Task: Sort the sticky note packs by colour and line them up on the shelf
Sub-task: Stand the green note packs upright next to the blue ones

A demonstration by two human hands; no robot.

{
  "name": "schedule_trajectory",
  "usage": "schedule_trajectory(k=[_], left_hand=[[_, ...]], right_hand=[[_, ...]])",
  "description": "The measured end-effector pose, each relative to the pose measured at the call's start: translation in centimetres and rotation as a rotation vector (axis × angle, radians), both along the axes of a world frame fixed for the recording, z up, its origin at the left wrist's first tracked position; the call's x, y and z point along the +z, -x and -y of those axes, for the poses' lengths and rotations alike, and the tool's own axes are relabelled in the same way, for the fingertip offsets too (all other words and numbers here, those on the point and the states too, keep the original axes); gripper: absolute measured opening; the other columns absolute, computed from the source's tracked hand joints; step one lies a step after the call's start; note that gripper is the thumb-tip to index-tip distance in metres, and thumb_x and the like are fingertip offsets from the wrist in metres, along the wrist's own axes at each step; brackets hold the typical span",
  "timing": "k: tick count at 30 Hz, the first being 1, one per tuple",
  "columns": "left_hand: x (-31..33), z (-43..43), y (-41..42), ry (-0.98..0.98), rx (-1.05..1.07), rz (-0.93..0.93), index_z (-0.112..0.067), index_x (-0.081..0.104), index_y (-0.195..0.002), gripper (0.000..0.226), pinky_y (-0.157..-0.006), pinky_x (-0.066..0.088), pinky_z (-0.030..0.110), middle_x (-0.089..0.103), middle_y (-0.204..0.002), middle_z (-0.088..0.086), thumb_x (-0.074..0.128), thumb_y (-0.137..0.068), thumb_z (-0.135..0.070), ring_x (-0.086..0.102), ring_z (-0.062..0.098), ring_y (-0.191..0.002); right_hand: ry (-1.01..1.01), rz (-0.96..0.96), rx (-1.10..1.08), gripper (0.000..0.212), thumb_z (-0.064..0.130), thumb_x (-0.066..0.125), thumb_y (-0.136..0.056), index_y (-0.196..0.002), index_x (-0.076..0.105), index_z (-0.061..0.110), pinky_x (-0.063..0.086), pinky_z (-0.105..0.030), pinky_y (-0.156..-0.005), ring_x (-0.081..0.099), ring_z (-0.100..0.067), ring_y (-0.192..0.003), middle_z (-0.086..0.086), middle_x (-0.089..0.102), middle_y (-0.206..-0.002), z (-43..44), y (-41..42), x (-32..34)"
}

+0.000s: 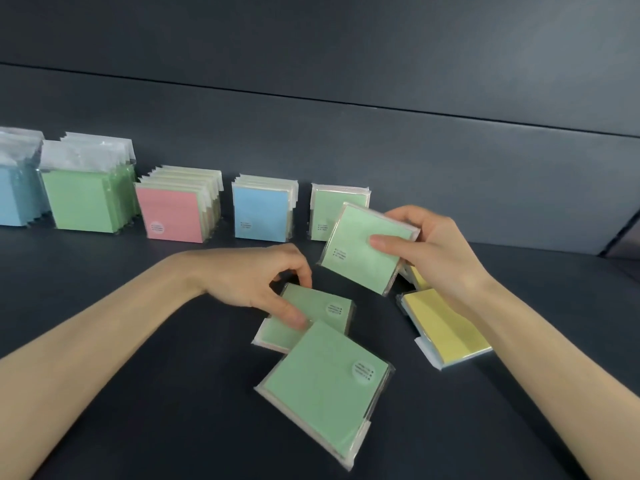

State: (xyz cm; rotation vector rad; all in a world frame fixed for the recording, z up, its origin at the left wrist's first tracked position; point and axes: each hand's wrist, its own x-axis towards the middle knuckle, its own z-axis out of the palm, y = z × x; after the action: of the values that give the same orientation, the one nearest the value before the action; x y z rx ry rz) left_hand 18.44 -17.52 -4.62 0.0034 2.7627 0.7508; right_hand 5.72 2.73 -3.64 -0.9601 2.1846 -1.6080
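- In the head view, our right hand (429, 251) holds a green pack (363, 247) lifted and tilted above the dark shelf (138, 341); the grip is closed on it, thumb on the front face, fingers behind its far edge.
- Our left hand (256, 278) rests on a second green pack (311, 313) lying flat; thumb and fingertips pinch its left end.
- A third green pack (325, 386) lies nearest us, flat, overlapping the near corner of the second one.
- Two yellow packs (443, 323) lie flat under our right wrist.
- All packs are square, in clear wrap, most with a small round label.
- Along the far wall packs stand upright in rows: blue row (14, 195) far left, then green row (86, 199), pink row (176, 209), a smaller blue row (263, 209), and a small green row (329, 206) just behind the held pack.
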Motion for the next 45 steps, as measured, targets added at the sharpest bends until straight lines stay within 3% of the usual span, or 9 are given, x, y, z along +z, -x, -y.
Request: schedule_trajectory(k=[4, 9, 13, 19, 23, 27, 32, 37, 45], left_hand=[[0.0, -0.2, 0.2, -0.106, 0.056, -0.042, -0.029, 0.055, -0.101, 0.046, -0.064, 0.045, 0.013, 0.057, -0.105, -0.014, 0.082, -0.065, -0.041, 0.056, -0.004, -0.074], [0.1, 0.0, 0.4, -0.348, 0.264, -0.221, -0.027, 0.059, -0.108, 0.042, -0.080, 0.054, 0.023, 0.068, -0.102, -0.012, 0.080, -0.073, -0.020, 0.067, 0.008, -0.090], [0.4, -0.6, 0.9, -0.523, 0.510, -0.490, -0.023, 0.067, -0.097, 0.013, -0.054, 0.044, 0.010, 0.069, -0.083, -0.008, 0.065, -0.086, -0.018, 0.061, -0.005, -0.064], [0.5, -1.8, 1.0, -0.891, 0.717, -0.578, -0.007, 0.053, -0.107, 0.030, -0.081, 0.057, 0.042, 0.070, -0.102, 0.014, 0.065, -0.081, 0.003, 0.070, 0.024, -0.088], [0.4, -2.5, 1.0, -1.178, 0.644, -0.547, -0.024, 0.048, -0.123, 0.055, -0.079, 0.058, 0.040, 0.070, -0.106, 0.004, 0.055, -0.083, 0.013, 0.068, 0.023, -0.098], [0.6, -3.1, 0.9, -1.333, 0.572, -0.518, -0.016, 0.053, -0.123, 0.038, -0.082, 0.057, 0.041, 0.067, -0.114, 0.009, 0.048, -0.091, 0.004, 0.066, 0.030, -0.101], [0.1, -3.3, 1.2, -1.023, 0.598, -0.551, -0.015, 0.059, -0.102, 0.015, -0.089, 0.050, 0.034, 0.067, -0.101, 0.003, 0.045, -0.097, -0.020, 0.063, 0.018, -0.098], [-0.5, -2.3, 1.2, -0.443, 0.514, -0.664, -0.030, 0.044, -0.118, 0.041, -0.072, 0.043, 0.005, 0.064, -0.088, -0.007, 0.066, -0.084, -0.034, 0.060, 0.002, -0.083], [-1.1, -1.4, 2.1, 0.060, 0.422, -0.689, -0.022, 0.050, -0.127, 0.046, -0.091, 0.045, 0.034, 0.053, -0.111, -0.004, 0.066, -0.085, -0.032, 0.053, 0.015, -0.103]], right_hand=[[0.047, 0.038, 0.016, 0.012, 0.014, 0.070, -0.082, -0.091, 0.064, 0.020, 0.048, -0.020, -0.063, 0.068, -0.007, -0.078, 0.005, 0.072, -0.086, 0.0, -0.3, 0.0], [0.122, 0.060, -0.025, 0.011, 0.011, 0.067, -0.085, -0.094, 0.062, 0.011, 0.052, -0.018, -0.061, 0.068, -0.007, -0.077, 0.001, 0.070, -0.086, 0.0, -0.6, 0.1], [0.198, 0.117, -0.089, 0.016, 0.011, 0.065, -0.086, -0.100, 0.060, 0.005, 0.057, -0.030, -0.073, 0.069, -0.019, -0.088, -0.010, 0.069, -0.098, 0.0, -0.6, 0.4], [0.257, 0.229, -0.038, 0.020, 0.007, 0.065, -0.086, -0.103, 0.056, 0.001, 0.053, -0.019, -0.058, 0.071, -0.013, -0.079, -0.007, 0.070, -0.094, 0.2, -0.9, 0.4], [0.226, 0.284, -0.003, 0.019, 0.011, 0.061, -0.089, -0.105, 0.052, 0.004, 0.055, -0.025, -0.065, 0.070, -0.017, -0.090, -0.011, 0.067, -0.108, 0.5, -0.9, 0.1], [0.182, 0.314, 0.035, 0.027, 0.017, 0.057, -0.093, -0.115, 0.047, 0.007, 0.058, -0.035, -0.075, 0.070, -0.017, -0.094, -0.010, 0.063, -0.116, 0.8, -1.3, -0.1], [0.121, 0.186, 0.057, 0.032, 0.013, 0.060, -0.090, -0.119, 0.047, 0.009, 0.060, -0.032, -0.062, 0.071, -0.017, -0.083, -0.007, 0.064, -0.109, 1.0, -1.6, 0.3], [-0.064, -0.103, 0.063, 0.030, 0.011, 0.073, -0.080, -0.103, 0.054, 0.018, 0.060, -0.036, -0.062, 0.068, -0.022, -0.078, -0.005, 0.068, -0.095, 1.9, -0.8, 0.1], [-0.291, -0.409, 0.024, 0.058, 0.006, 0.073, -0.078, -0.125, 0.047, 0.027, 0.046, -0.014, -0.070, 0.057, -0.006, -0.083, 0.001, 0.050, -0.114, 2.5, 0.3, -0.7]])
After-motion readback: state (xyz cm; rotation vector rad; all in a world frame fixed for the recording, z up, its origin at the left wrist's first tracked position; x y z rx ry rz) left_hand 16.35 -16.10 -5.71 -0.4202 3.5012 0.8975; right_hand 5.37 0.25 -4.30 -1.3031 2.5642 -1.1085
